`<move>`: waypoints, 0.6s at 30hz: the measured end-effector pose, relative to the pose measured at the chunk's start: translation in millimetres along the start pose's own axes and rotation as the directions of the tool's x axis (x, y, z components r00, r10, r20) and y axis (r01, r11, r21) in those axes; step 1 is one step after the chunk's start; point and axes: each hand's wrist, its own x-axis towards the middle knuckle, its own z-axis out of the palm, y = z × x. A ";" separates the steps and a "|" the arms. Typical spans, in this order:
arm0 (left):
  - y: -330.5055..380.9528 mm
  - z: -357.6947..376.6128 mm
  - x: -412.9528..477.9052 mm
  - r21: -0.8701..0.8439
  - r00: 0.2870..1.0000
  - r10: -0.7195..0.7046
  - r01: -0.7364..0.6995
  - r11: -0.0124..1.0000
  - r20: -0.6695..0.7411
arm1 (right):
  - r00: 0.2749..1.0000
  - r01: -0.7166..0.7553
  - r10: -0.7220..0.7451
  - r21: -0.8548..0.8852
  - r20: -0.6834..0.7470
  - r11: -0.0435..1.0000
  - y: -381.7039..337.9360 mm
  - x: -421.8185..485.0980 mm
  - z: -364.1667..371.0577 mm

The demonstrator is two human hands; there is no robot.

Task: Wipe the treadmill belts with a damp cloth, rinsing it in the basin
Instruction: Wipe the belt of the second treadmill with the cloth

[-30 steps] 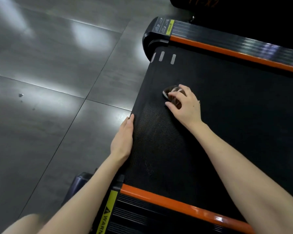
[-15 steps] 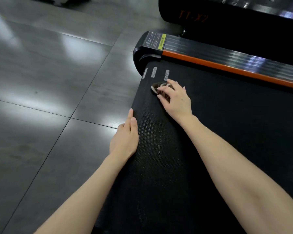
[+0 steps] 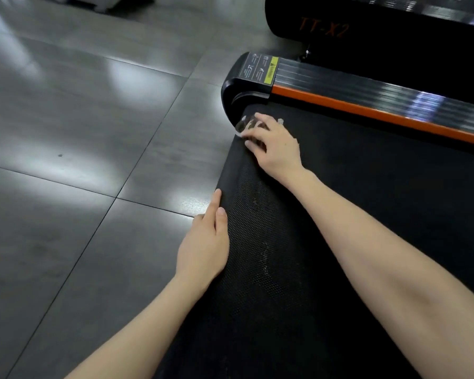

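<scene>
Two treadmills stand on grey floor tiles (image 3: 66,119); one black belt (image 3: 367,214) lies under both bare hands. The left hand (image 3: 203,250) rests open, flat along the belt's edge. Ahead, the right hand (image 3: 277,149) presses one bunched cloth (image 3: 244,125) against the belt's far corner.

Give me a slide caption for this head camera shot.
Right hand presses a cloth on the treadmill belt's corner; left hand steadies the edge.

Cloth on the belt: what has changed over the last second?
The right hand has pushed the cloth up the belt to its far left corner, beside the black end cap. Nothing was let go. The left hand still rests open on the belt's left edge.
</scene>
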 end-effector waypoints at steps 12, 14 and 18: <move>1.9 -2.8 -2.3 0.025 0.998 -0.059 0.060 0.998 -0.013 | 0.997 0.074 -0.074 -0.039 -0.003 0.997 43.7 63.1 -1.5; 1.3 -3.2 -2.3 0.034 0.998 -0.055 0.055 0.998 -0.017 | 0.998 0.020 -0.025 -0.089 -0.062 0.996 76.7 52.0 -15.5; 2.9 -2.7 -1.8 0.046 0.999 -0.051 0.051 0.998 -0.014 | 0.955 -0.267 0.235 -0.176 -0.180 0.948 143.6 8.6 -59.9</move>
